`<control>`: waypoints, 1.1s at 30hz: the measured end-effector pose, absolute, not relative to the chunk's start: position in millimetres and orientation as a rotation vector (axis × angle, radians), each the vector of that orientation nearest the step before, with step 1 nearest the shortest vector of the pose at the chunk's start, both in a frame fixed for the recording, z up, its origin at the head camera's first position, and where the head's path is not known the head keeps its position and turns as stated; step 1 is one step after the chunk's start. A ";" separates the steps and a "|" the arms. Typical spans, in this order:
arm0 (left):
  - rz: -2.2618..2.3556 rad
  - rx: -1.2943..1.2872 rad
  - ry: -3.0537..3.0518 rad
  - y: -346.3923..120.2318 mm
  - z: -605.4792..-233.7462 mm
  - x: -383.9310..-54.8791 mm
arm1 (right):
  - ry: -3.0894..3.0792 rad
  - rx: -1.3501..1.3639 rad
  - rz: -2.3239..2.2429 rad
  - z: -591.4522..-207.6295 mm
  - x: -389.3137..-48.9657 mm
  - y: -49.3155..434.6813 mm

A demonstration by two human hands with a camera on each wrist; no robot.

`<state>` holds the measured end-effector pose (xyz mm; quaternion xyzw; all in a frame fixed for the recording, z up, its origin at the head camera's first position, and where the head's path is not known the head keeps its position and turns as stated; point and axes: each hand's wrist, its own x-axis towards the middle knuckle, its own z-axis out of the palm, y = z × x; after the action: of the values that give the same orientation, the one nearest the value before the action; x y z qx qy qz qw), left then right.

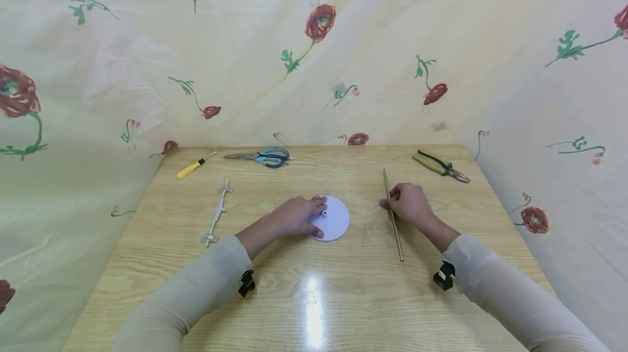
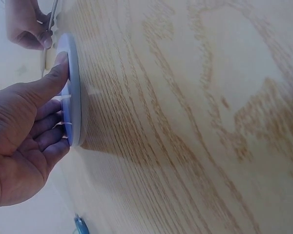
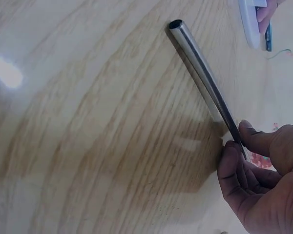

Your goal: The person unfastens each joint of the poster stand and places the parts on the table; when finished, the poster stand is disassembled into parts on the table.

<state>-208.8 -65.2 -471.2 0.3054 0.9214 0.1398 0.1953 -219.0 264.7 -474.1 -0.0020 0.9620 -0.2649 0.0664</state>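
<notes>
On the table lies a flat white round base (image 1: 336,224) with a small upright socket near its middle. My left hand (image 1: 296,217) holds its left side, thumb near the front rim and fingertips toward the back; the left wrist view shows the thumb (image 2: 52,80) touching the disc. To the right, a slim hollow metal tube (image 1: 396,236) lies roughly front to back. My right hand (image 1: 409,202) pinches it near its middle between thumb and fingers. The tube's open near end (image 3: 176,24) appears in the right wrist view. The tube and base are apart.
At the left lies a thin white rod with clear fittings (image 1: 217,213). Along the back are a yellow screwdriver (image 1: 191,168), blue-handled scissors (image 1: 267,157) and pliers (image 1: 441,165). Flowered cloth (image 1: 255,41) hangs behind and beside the wooden table (image 1: 275,297).
</notes>
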 end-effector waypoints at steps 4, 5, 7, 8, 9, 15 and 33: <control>0.386 0.857 2.581 -65.6 -470.3 -208.1 | 2.901 -0.020 -0.806 -475.9 -219.3 267.1; 0.386 0.856 2.580 -65.8 -470.0 -207.9 | 2.903 -0.023 -0.807 -476.4 -219.5 267.5; 0.383 0.855 2.577 -66.1 -469.3 -207.8 | 2.907 -0.031 -0.805 -477.5 -220.0 268.0; 0.381 0.855 2.576 -66.1 -469.0 -207.8 | 2.911 -0.031 -0.800 -478.2 -220.5 268.3; 0.379 0.854 2.577 -65.9 -468.9 -207.8 | 2.915 -0.037 -0.795 -478.5 -220.6 268.5; 0.360 0.858 2.585 -65.8 -469.4 -208.4 | 2.922 -0.043 -0.793 -479.1 -220.2 268.9; 0.415 0.904 2.602 -69.8 -470.6 -208.6 | 2.946 -0.034 -0.785 -482.7 -217.2 271.7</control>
<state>-208.6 -69.8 -470.6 0.3194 0.9193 0.1467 0.1771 -217.2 271.7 -482.7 -0.0112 0.9652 -0.2572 0.0462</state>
